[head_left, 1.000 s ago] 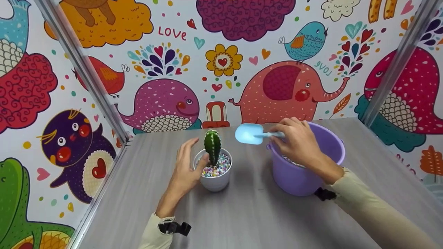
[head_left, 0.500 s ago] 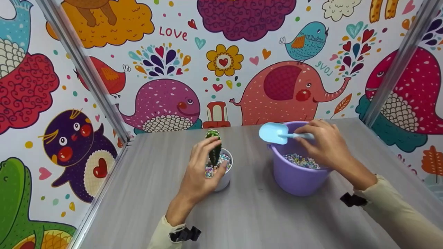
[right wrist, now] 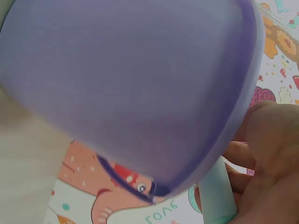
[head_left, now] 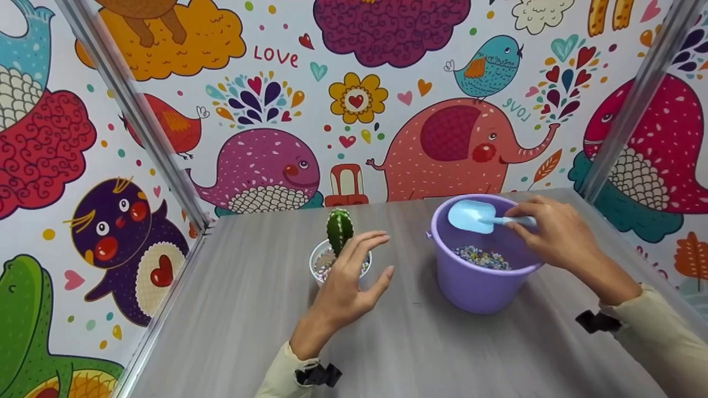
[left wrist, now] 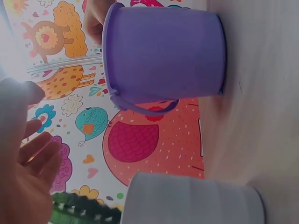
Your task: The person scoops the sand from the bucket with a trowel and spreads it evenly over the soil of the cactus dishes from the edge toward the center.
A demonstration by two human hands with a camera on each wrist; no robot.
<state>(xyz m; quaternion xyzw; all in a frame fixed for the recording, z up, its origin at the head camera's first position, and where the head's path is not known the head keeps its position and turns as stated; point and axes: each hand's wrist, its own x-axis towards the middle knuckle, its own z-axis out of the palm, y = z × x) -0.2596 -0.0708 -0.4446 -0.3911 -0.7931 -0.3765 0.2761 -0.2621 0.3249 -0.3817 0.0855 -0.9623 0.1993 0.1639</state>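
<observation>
In the head view my right hand (head_left: 561, 235) grips the handle of a light blue toy shovel (head_left: 472, 216), its scoop over the opening of a purple bucket (head_left: 481, 290). Small multicoloured beads (head_left: 480, 257) lie in the bottom of the bucket. My left hand (head_left: 348, 282), fingers spread and holding nothing, is in front of a white pot (head_left: 316, 260) and hides much of it. A green cactus (head_left: 338, 229) stands upright in the pot among beads. The left wrist view has the pot (left wrist: 187, 200) beside the bucket (left wrist: 163, 56), with the hand (left wrist: 32, 172) near the cactus.
The grey wooden table (head_left: 221, 309) carries the pot on the left and the bucket on the right. Walls with cartoon animals (head_left: 442, 149) rise behind and at both sides, joined by metal corner posts (head_left: 144, 127). The bucket's handle (left wrist: 145, 108) hangs down its far side.
My right hand has carried the shovel rightward, from left of the bucket to over its opening. The left hand has moved right, from the pot's left side to in front of it.
</observation>
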